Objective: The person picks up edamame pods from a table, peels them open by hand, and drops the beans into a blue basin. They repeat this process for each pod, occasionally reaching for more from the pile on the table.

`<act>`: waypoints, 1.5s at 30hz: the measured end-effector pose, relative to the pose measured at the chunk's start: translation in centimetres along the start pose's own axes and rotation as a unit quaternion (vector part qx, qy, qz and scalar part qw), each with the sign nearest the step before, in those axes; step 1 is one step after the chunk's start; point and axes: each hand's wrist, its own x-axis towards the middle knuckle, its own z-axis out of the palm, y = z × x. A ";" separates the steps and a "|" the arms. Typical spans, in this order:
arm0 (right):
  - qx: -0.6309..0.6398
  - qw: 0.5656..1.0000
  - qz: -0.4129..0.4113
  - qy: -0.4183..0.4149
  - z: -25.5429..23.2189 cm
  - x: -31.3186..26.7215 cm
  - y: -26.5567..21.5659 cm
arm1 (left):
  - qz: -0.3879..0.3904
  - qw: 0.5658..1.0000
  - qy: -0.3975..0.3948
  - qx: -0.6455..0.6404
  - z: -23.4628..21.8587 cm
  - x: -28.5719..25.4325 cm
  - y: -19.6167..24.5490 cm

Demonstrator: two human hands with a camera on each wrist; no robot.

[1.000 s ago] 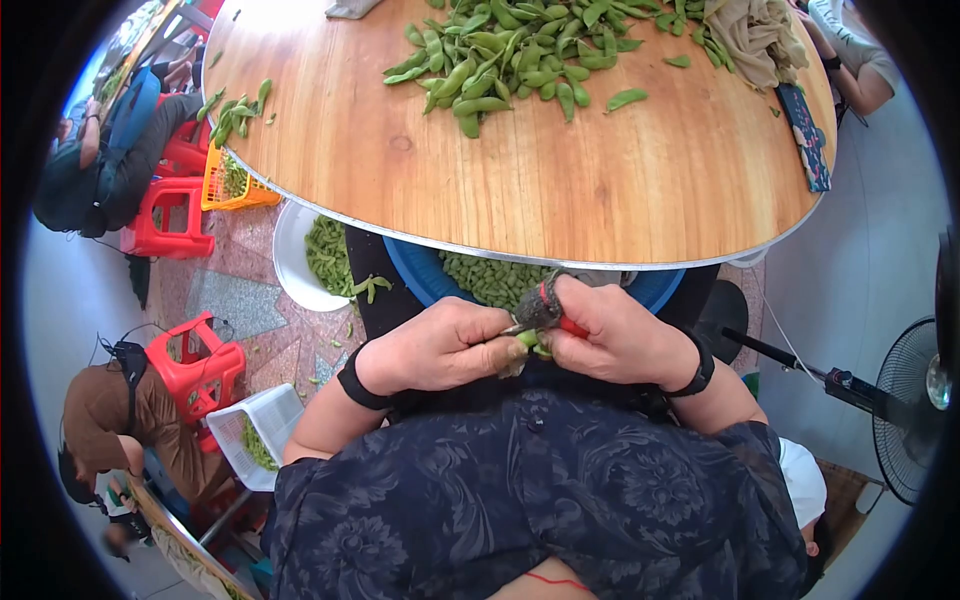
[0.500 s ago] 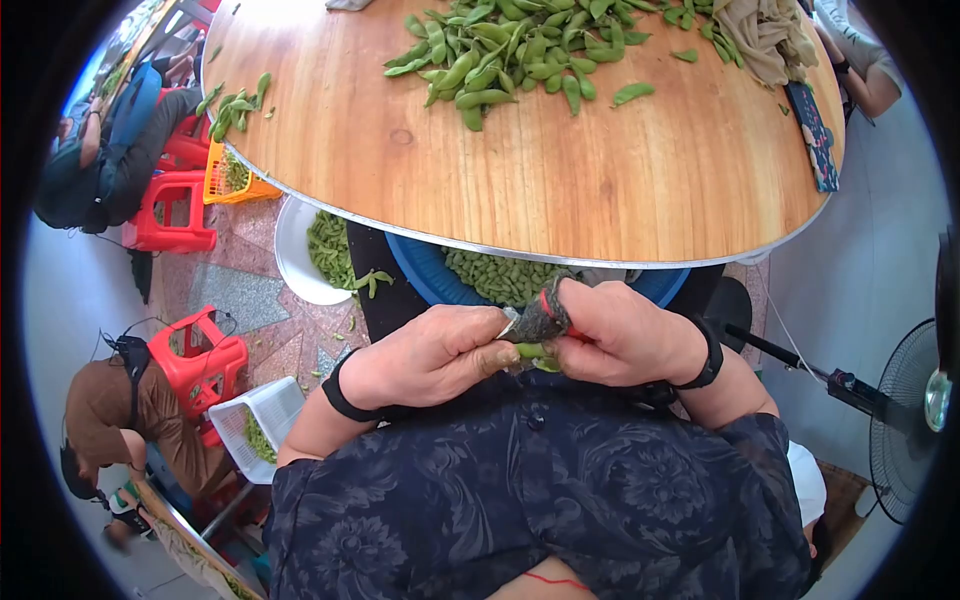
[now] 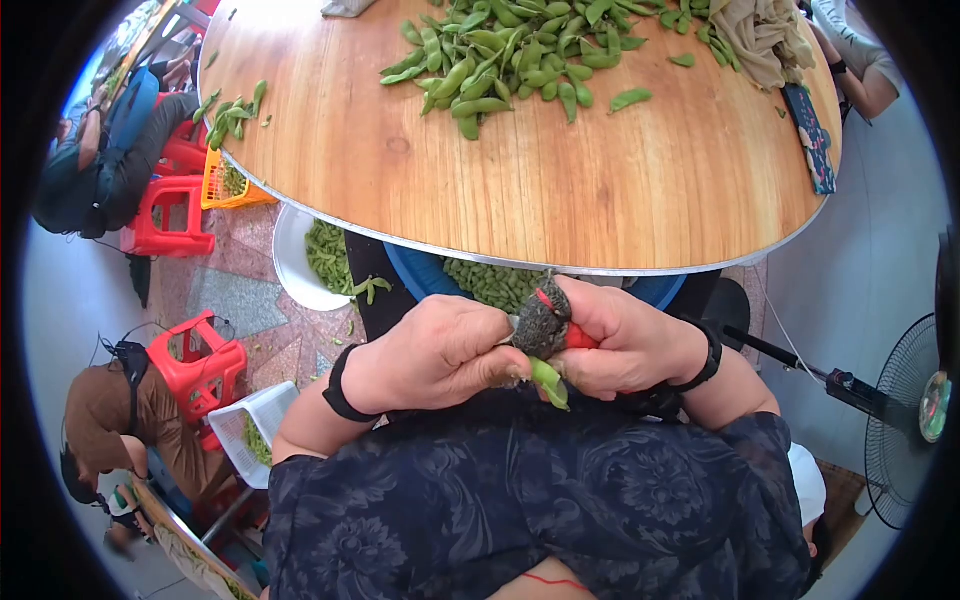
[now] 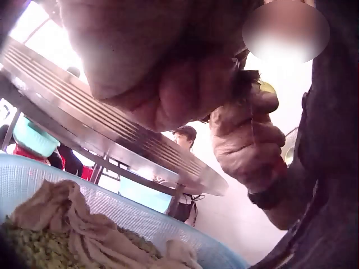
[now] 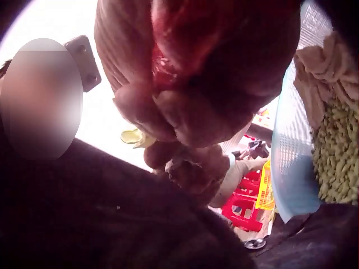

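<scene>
In the head view my left hand [image 3: 440,350] pinches a green soybean pod [image 3: 549,384] at its thumb tip, and the pod's free end points down toward the shirt. My right hand [image 3: 630,335] meets it from the other side, fingers curled round a red-handled tool [image 3: 580,338]. A dark grey fuzzy wrap [image 3: 541,325] with a red band sits at the right fingertips, over the pod. The tool's working end is hidden. Below both hands, a blue basin [image 3: 415,272] holds many shelled beans [image 3: 490,280]; a crumpled cloth [image 4: 67,218] lies on them.
A round wooden table [image 3: 400,200] carries a heap of pods [image 3: 500,60], a cloth [image 3: 765,40] and a dark patterned object [image 3: 810,140]. Left are a white bucket [image 3: 295,255], red stools [image 3: 195,360] and a white basket [image 3: 235,430]. A fan [image 3: 910,420] stands right.
The pod, earlier mostly hidden between the hands, now sticks out below the fingertips toward the shirt. Both hands stay close together over the basin's near edge.
</scene>
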 end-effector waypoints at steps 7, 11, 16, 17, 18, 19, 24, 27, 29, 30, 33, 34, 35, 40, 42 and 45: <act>0.161 0.987 -0.003 0.002 0.4 0.3 0.8 | 0.034 0.997 0.032 -0.055 0.9 0.5 -0.5; 0.145 0.989 0.021 -0.005 0.3 0.3 -0.3 | 0.043 0.999 0.029 -0.016 0.7 0.7 0.1; 0.161 0.985 0.061 0.019 0.3 0.3 -1.3 | 0.111 0.983 0.065 0.127 1.0 1.0 0.5; 0.165 0.983 0.074 0.031 0.3 0.3 -1.4 | 0.115 0.978 0.072 0.156 1.0 1.0 0.6; 0.162 0.984 0.074 0.027 0.2 0.2 -1.4 | 0.119 0.972 0.079 0.185 0.8 0.9 0.6; 0.112 0.992 0.033 0.054 0.2 0.0 -1.2 | 0.119 0.971 0.082 0.189 0.7 0.9 0.6; -0.453 0.842 -0.252 0.150 0.4 -0.1 0.6 | -0.140 0.982 0.036 -0.123 1.0 0.5 0.1; -0.471 0.831 -0.260 0.141 0.7 0.0 0.3 | -0.121 0.967 0.022 -0.224 2.0 0.7 -0.3; -0.465 0.827 -0.267 0.169 0.7 0.1 0.6 | -0.065 0.969 0.053 -0.231 2.7 0.9 -0.5; -0.437 0.837 -0.251 0.214 0.8 0.1 0.7 | -0.065 0.969 0.055 -0.230 2.9 0.9 -0.5; -0.404 0.847 -0.224 0.264 0.7 0.2 1.3 | -0.107 0.964 0.082 -0.228 3.0 0.8 -0.5; -0.399 0.849 -0.214 0.271 0.7 0.3 1.5 | -0.106 0.964 0.084 -0.228 2.9 0.9 -0.5; -0.401 0.849 -0.215 0.268 0.9 0.2 1.5 | -0.131 0.951 0.098 -0.262 2.7 1.0 -0.5; -0.417 0.845 -0.213 0.259 1.8 0.1 0.7 | -0.184 0.915 0.097 -0.346 2.9 0.7 -0.7; -0.431 0.843 -0.183 0.263 2.2 0.0 0.2 | -0.172 0.920 0.119 -0.332 3.6 0.5 -1.2; -0.435 0.841 -0.162 0.277 2.0 0.3 0.9 | -0.160 0.922 0.152 -0.318 4.2 0.4 -1.2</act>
